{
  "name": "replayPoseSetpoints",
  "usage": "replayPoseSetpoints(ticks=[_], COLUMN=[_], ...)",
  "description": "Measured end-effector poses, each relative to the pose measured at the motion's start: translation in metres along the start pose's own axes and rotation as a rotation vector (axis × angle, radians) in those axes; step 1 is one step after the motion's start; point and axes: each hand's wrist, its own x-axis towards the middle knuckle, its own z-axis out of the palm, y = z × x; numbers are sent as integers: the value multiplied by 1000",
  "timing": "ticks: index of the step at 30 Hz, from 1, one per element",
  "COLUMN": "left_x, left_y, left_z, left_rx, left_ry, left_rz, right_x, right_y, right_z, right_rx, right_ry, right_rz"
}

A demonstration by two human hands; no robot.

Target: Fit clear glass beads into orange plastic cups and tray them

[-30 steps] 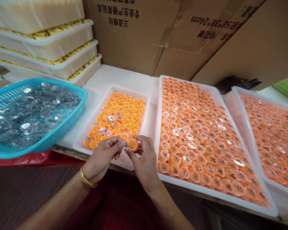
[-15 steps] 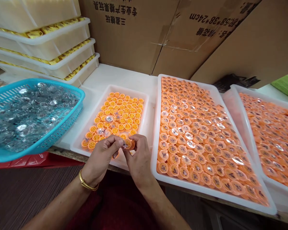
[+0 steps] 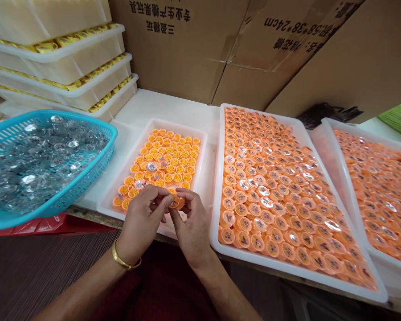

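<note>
My left hand (image 3: 143,219) and my right hand (image 3: 191,223) meet over the near edge of a small white tray (image 3: 204,160). Both pinch one small orange cup (image 3: 175,202) between thumbs and fingertips. The tray holds several open orange cups with yellow filling (image 3: 169,162), a few with clear lids lying on them. A gold bangle (image 3: 123,261) sits on my left wrist.
A blue basket (image 3: 70,196) of clear plastic lids stands at the left. A large white tray (image 3: 220,147) of lidded orange cups lies to the right, another tray (image 3: 330,138) beyond it. Stacked white trays (image 3: 87,67) and cardboard boxes (image 3: 194,58) fill the back.
Both hands shifted slightly left and nearer with the orange cup, fingers pressing closer around it. The view dropped a little.
</note>
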Motion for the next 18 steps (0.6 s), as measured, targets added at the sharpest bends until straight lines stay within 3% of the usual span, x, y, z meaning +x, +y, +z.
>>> replayPoseSetpoints(ticks=[4,12,18], left_x=[-1,3,8], left_y=[2,6,3], left_z=[-2,-7,-12], left_rx=[23,-120,-82], left_ry=[62,107,105], left_rz=[80,25,1], right_x=[0,1,2], right_y=[-4,-12,-17], right_z=[0,3,2], right_rx=[92,125,261], right_ry=[-20,-36,-106], right_rz=[64,77,151])
